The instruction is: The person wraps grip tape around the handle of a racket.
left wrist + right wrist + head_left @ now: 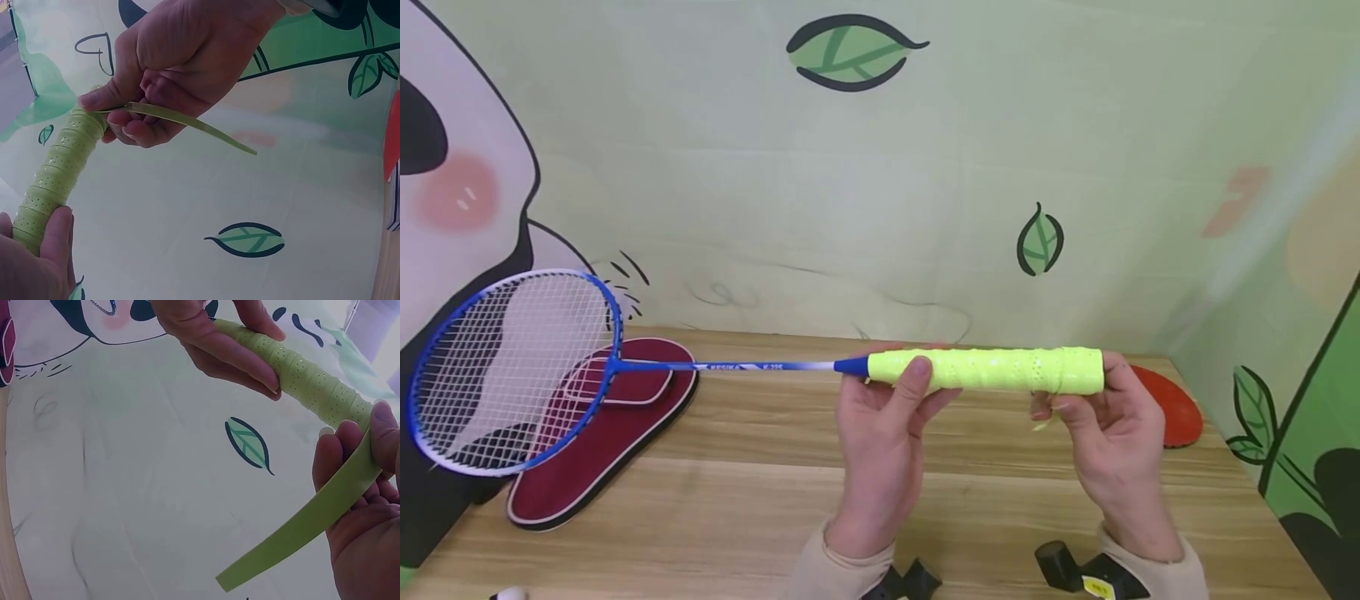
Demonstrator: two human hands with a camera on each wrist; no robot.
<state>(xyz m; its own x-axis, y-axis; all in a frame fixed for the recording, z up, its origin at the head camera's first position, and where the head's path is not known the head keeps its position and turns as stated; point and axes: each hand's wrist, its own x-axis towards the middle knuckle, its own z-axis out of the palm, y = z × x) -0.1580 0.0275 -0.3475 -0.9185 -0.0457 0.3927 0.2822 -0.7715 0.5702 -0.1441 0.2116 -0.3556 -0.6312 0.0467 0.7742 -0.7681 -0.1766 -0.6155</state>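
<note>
A badminton racket [722, 367] with a blue frame lies level across the head view, its strung head at the left. Bright yellow-green overgrip tape [992, 369] wraps its handle in overlapping turns. My left hand [883, 442] holds the handle near the blue cone, thumb on the front side. At the butt end, my right hand [1120, 442] pinches the tape between thumb and fingers. A loose tail of the tape [300, 531] hangs from the right hand in the right wrist view. That tail is mostly hidden in the head view.
Behind the racket head, a maroon case [602, 442] with white piping lies on the wooden table [737, 517]. A red table tennis paddle [1176, 412] is partly behind the right hand. A printed cloth backdrop [880, 183] stands beyond the table.
</note>
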